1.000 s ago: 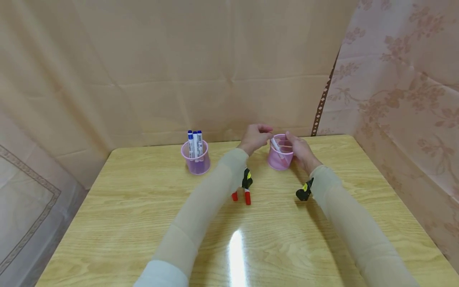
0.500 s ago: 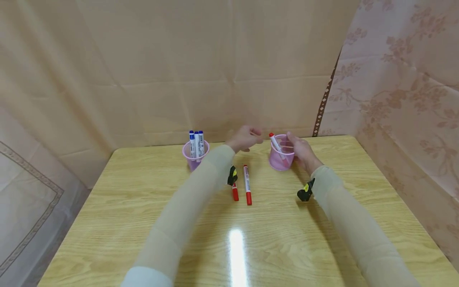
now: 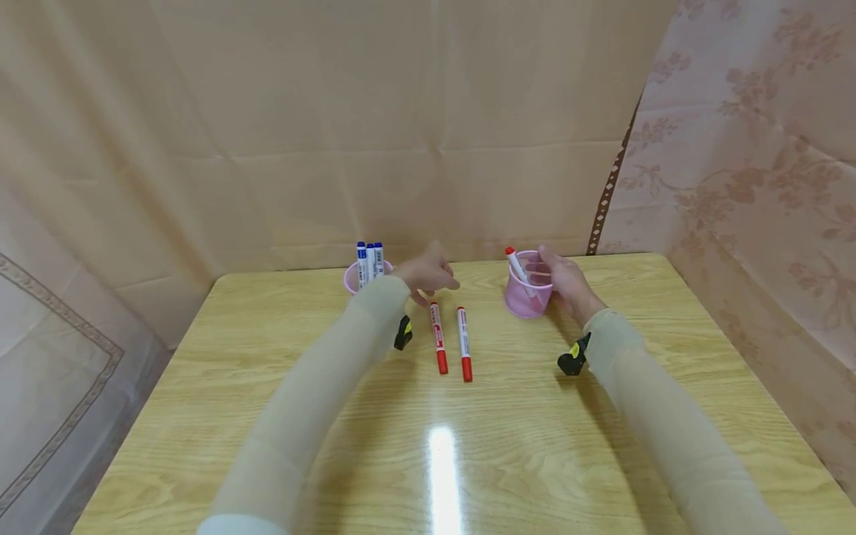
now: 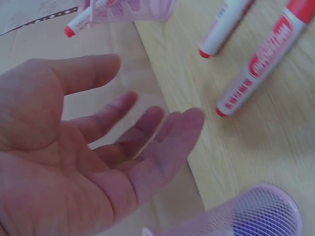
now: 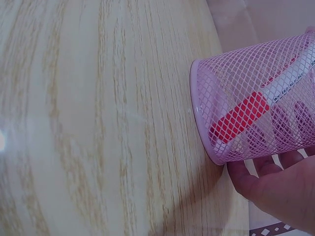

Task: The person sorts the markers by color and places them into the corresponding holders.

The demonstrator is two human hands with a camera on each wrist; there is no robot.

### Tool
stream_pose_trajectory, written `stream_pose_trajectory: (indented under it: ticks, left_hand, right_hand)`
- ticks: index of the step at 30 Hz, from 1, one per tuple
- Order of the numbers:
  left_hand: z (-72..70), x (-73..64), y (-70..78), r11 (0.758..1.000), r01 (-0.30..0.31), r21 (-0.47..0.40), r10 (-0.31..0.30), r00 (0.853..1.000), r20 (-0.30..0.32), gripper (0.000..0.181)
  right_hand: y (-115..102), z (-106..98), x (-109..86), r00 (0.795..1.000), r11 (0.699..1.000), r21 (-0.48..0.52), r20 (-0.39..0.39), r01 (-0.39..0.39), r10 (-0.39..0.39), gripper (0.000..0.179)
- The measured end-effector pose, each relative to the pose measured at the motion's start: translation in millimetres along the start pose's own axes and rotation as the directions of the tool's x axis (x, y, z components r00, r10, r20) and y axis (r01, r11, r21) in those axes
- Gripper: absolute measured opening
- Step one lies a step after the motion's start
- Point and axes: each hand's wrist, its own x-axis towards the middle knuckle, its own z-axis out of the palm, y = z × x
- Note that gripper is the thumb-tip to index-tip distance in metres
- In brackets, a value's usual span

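Observation:
My right hand (image 3: 568,286) holds a pink mesh pen cup (image 3: 516,306) by its far right side, fingers spread along the mesh in the right wrist view. Inside that cup a red marker (image 3: 516,261) leans to the left, its red cap (image 5: 243,118) down near the base. My left hand (image 3: 430,273) hovers with nothing in it, fingers loosely bent and palm visible in the left wrist view. Just in front of it, two more red markers (image 3: 438,338) lie side by side on the table; the right one (image 3: 464,343) is slightly nearer to me.
A second pink mesh cup (image 3: 351,278) with several blue-capped markers (image 3: 362,260) stands left of my left hand, partly hidden by the sleeve. The wooden table (image 3: 521,446) ends at a beige curtain (image 3: 301,148) behind.
My left hand has let go of the marker now leaning in the right cup and moved left, uncovering the two red markers on the table. The right hand keeps its hold on the cup.

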Motion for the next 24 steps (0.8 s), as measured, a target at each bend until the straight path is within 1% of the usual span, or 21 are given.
stream_pose_trajectory:
  ticks: [2, 4, 6, 10, 14, 17, 21, 24]
  left_hand:
    - [0.6, -3.6, -5.6, 0.999, 0.042, 0.02, -0.043, 0.999, 0.03, 0.039]
    - [2.1, -8.0, -11.1, 0.995, 0.091, 0.04, -0.092, 0.995, 0.047, 0.047]
    - [4.4, -10.2, -16.9, 0.989, 0.14, 0.054, -0.143, 0.989, 0.046, 0.05]
    - [9.8, -10.0, -28.2, 0.974, 0.19, 0.124, -0.194, 0.981, 0.017, 0.052]
    - [14.0, -6.0, -37.3, 0.956, 0.204, 0.212, -0.208, 0.978, -0.003, 0.061]
    - [16.9, -4.2, -40.6, 0.954, 0.219, 0.204, -0.223, 0.975, -0.005, 0.064]
    - [22.5, -2.7, -42.3, 0.956, 0.228, 0.184, -0.229, 0.973, -0.013, 0.054]
    - [26.8, -0.5, -43.8, 0.952, 0.223, 0.21, -0.22, 0.975, -0.037, 0.046]
  right_hand:
    - [1, -1, 0.6, 1.0, 1.0, -0.002, 0.0, 0.008, -0.008, 0.07]
    - [2, -2, 1.9, 1.0, 1.0, 0.003, 0.003, 0.009, -0.009, 0.069]
    - [3, -2, 3.1, 1.0, 1.0, 0.01, 0.004, 0.008, -0.008, 0.068]
    - [4, -2, 3.9, 1.0, 1.0, 0.019, 0.003, 0.005, -0.005, 0.067]
    - [4, -3, 3.7, 1.0, 1.0, 0.006, 0.002, 0.002, -0.002, 0.068]
    - [3, -3, 3.4, 1.0, 1.0, -0.016, 0.006, -0.002, 0.002, 0.07]
    - [2, -3, 2.5, 1.0, 0.999, -0.037, 0.014, 0.0, 0.0, 0.073]
    - [2, -2, 1.8, 1.0, 0.999, -0.036, 0.016, 0.008, -0.007, 0.073]
